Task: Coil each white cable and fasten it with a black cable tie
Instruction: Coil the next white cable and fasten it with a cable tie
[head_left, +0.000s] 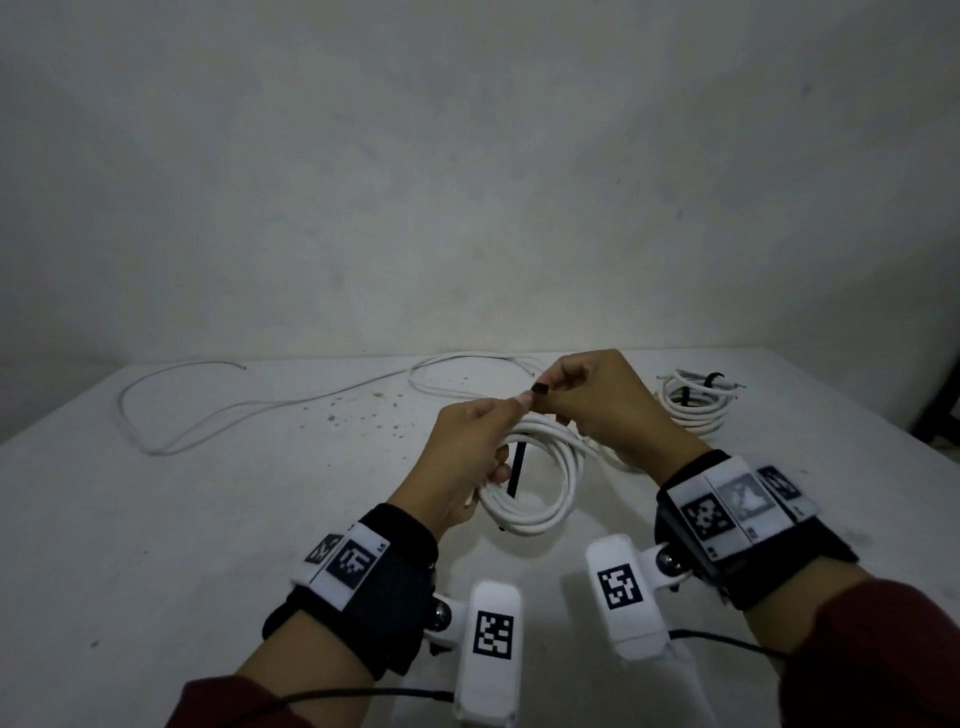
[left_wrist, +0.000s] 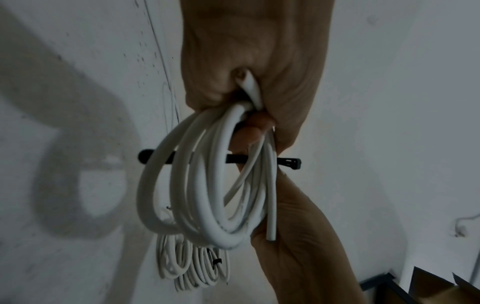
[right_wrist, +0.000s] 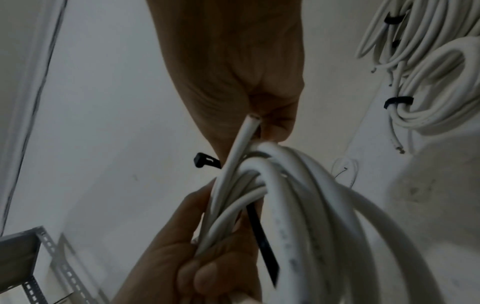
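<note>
A white cable coil (head_left: 540, 506) hangs above the table, and my left hand (head_left: 483, 441) grips its upper turns. A black cable tie (head_left: 517, 467) passes through the coil, its tail hanging down inside the loops. My right hand (head_left: 558, 389) pinches the tie near its head, just right of my left thumb. In the left wrist view the cable tie (left_wrist: 233, 159) crosses behind the coil (left_wrist: 207, 195), below my left hand (left_wrist: 246, 61). In the right wrist view my right hand (right_wrist: 233, 72) is above the coil (right_wrist: 298, 195), with the tie's head (right_wrist: 205, 161) sticking out to the left.
Coiled, tied cables (head_left: 693, 410) lie at the table's back right. A loose white cable (head_left: 171, 415) sprawls across the left of the table (head_left: 156, 545), and another loose cable (head_left: 467, 364) lies behind my hands. A plain wall stands beyond. A perforated metal frame (right_wrist: 33, 257) shows in the right wrist view.
</note>
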